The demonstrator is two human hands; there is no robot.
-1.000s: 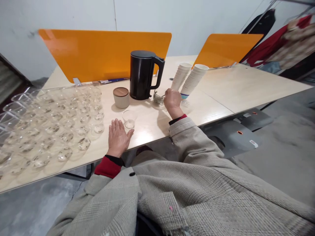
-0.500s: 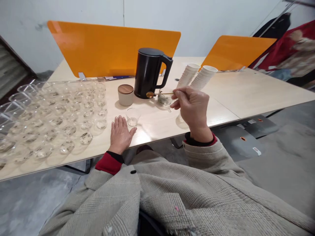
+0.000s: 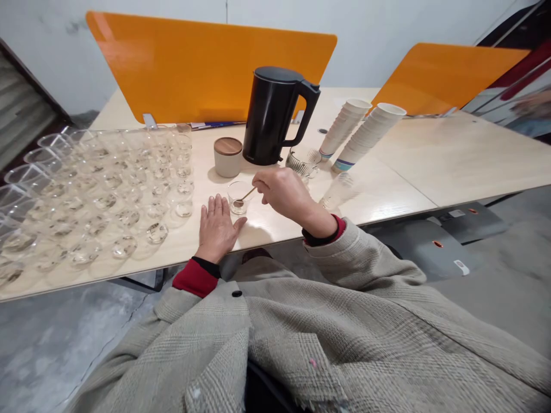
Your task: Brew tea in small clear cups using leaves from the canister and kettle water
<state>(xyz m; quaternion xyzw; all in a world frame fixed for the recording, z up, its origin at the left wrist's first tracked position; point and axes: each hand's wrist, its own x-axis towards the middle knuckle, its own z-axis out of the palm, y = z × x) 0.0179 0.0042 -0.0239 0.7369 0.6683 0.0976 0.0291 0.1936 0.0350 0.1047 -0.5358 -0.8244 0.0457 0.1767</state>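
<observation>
My right hand [image 3: 282, 192] pinches the thin handle of a gold spoon [image 3: 246, 197], whose bowl is down inside a clear plastic cup [image 3: 238, 207]. Flat on the table with fingers spread, my left hand [image 3: 218, 226] rests just left of that cup. Behind my right hand stands a ribbed glass bowl [image 3: 303, 162], partly covered. A pale canister with a wooden lid [image 3: 228, 156] sits behind the cup, and a black kettle [image 3: 273, 117] rises beside it. Many clear cups with small dark bits in them [image 3: 105, 201] fill the table's left side.
Two leaning stacks of paper cups [image 3: 368, 137] stand at the right. A stack of clear cups [image 3: 338, 190] lies near my right wrist. Orange dividers [image 3: 202, 74] line the back of the wooden table [image 3: 400, 189]. Grey chairs [image 3: 424, 244] are tucked at the right.
My right hand has moved left and down from near the glass bowl, bringing the spoon into the clear cup. My left hand stays flat. The view has shifted slightly.
</observation>
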